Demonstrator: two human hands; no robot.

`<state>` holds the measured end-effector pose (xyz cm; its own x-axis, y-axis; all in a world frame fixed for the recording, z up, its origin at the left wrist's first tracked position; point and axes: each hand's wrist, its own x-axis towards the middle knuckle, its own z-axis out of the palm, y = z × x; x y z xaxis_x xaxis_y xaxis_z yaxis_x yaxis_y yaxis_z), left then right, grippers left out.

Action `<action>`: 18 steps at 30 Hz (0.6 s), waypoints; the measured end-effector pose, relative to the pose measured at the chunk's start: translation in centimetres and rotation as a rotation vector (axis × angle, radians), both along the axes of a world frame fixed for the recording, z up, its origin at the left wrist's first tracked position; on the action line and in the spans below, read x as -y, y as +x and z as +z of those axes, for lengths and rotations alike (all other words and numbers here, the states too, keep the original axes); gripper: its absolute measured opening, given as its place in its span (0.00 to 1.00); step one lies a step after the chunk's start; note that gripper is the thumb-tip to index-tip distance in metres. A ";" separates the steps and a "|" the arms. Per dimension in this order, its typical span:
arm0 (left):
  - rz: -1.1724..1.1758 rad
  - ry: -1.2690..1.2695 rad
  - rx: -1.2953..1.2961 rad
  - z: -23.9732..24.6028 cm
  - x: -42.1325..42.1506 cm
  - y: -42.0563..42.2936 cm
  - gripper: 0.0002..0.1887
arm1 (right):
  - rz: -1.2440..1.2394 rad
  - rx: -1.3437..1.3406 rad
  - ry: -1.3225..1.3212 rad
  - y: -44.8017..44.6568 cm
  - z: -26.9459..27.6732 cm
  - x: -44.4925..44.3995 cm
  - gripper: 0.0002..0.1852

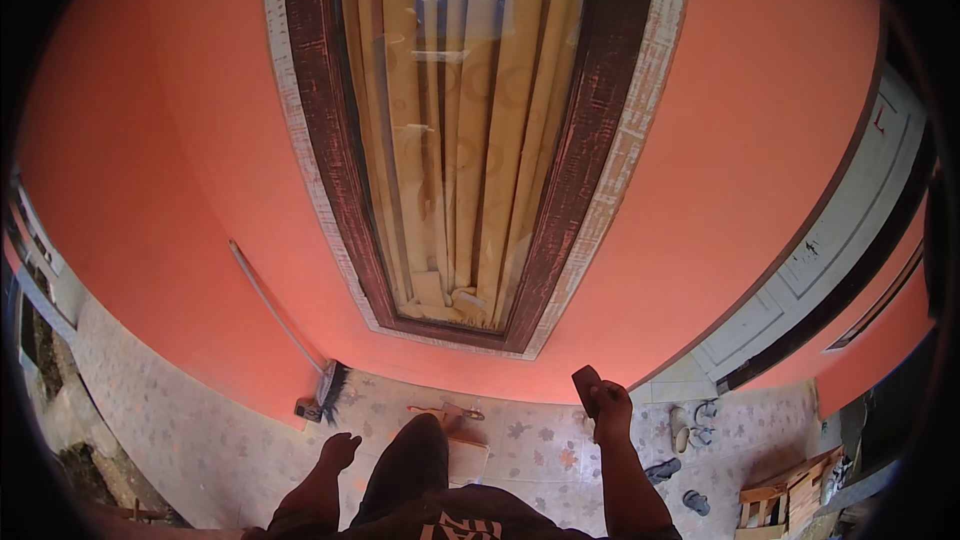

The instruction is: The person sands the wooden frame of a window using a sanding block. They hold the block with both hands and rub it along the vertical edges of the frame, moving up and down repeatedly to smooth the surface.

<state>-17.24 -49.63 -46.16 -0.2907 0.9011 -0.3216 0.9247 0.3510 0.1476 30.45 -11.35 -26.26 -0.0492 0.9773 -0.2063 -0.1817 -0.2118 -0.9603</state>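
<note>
My right hand (613, 406) grips a flat, dark rectangular block (586, 390), held up in front of the coral-painted wall, right of the window. My left hand (341, 451) hangs low over the floor at the left. Nothing shows in it, and its fingers are too dark to make out well. Before me stands a glass window (465, 165) with yellow curtains behind the pane. Its dark reddish-brown frame (581, 142) looks streaked and worn. A border (626, 142) with patchy white paint runs around the frame.
A long-handled broom (330, 390) leans in the wall corner at left. On the patterned floor (540, 457) lie hand tools (446, 411) and a flat box-like object (469, 459) near my knee. Slippers (679, 431) and a wooden crate (791, 495) are at right, below a pale door (810, 255).
</note>
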 end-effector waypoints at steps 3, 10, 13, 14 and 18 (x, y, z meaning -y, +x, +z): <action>0.105 0.494 -0.075 9.5 -8.2 -4.0 0.09 | 0.022 -0.249 0.350 -5.3 12.2 -6.2 0.14; 0.509 1.312 0.194 35.3 -23.7 -13.8 0.26 | -0.492 0.023 1.496 -14.2 36.7 -9.6 0.16; 0.202 1.575 -0.107 49.2 -27.6 -16.3 0.26 | -0.719 0.267 1.657 -18.0 43.8 -11.2 0.19; 0.151 1.567 -0.251 53.7 -28.5 -16.3 0.27 | -0.764 0.401 1.688 -19.1 45.2 -12.2 0.20; -0.068 1.688 -0.304 65.0 -34.4 -15.6 0.34 | -0.701 0.534 1.747 -22.8 43.9 -17.2 0.22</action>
